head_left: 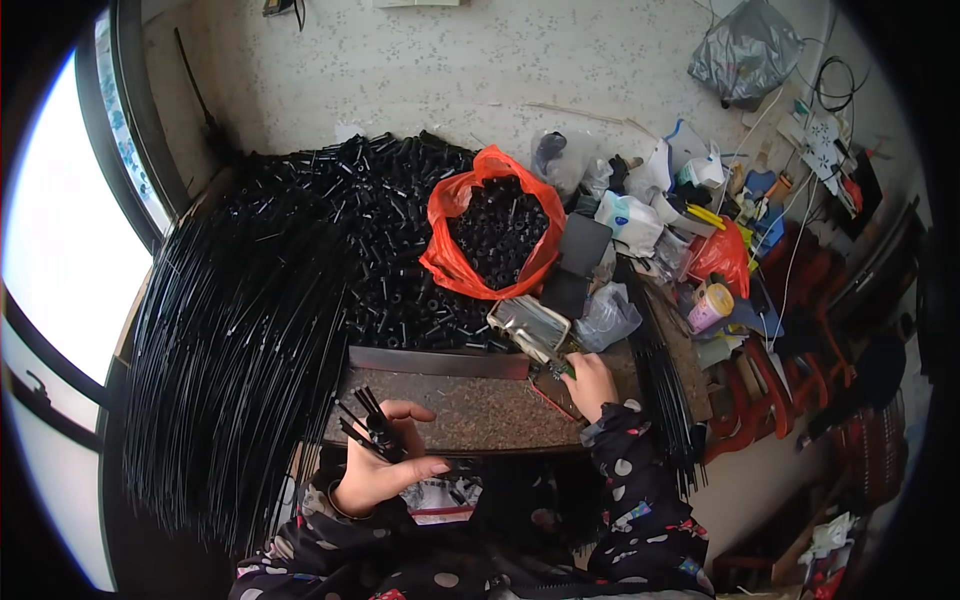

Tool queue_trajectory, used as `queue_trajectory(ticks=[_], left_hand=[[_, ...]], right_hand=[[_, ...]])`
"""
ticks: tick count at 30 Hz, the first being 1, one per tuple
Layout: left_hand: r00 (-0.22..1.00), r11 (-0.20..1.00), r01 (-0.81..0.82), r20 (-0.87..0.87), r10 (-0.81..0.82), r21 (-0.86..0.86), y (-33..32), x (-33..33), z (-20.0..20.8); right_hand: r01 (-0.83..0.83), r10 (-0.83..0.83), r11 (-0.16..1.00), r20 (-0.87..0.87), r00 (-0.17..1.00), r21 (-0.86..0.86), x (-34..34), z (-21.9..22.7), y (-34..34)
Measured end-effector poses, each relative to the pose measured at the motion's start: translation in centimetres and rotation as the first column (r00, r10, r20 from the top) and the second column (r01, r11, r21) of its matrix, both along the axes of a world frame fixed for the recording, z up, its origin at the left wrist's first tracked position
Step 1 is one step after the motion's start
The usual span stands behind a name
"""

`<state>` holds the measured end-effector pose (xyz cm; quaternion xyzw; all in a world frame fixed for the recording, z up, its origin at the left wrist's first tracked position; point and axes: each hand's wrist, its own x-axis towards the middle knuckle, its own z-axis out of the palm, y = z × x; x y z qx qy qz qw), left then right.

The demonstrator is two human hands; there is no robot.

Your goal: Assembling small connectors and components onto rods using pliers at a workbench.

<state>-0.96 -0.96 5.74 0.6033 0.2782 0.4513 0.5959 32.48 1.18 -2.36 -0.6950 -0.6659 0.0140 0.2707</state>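
Observation:
My left hand is at the front edge of the speckled tabletop, thumb stretched out to the right. A small bunch of thin black rods with thicker black ends is held in its palm. My right hand reaches farther forward on the right. Its fingers are closed around a small green-handled tool, whose kind is mostly hidden. Just beyond it sits a pale metal-framed box, touching or very near the tool. A thin red stick lies beside that hand.
Long black rods hang over the table's left side. A heap of black plastic parts lies behind a low dark strip. An orange-red bag holds more. Clutter, a cup and more rods crowd the right.

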Motion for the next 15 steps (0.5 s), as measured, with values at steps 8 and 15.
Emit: queue_trajectory(ticks=[8,15], left_hand=[[0.999,1.000,-0.012,-0.035,0.012,0.002,0.3,0.4,0.5],[0.994,0.998,0.068,-0.080,-0.068,0.001,-0.7,0.3,1.4]], right_hand=[[-0.099,0.101,0.994,0.062,0.993,-0.040,0.5,-0.5,0.9],[0.020,-0.013,0.999,-0.158,0.987,0.045,2.5,-2.2,1.2]])
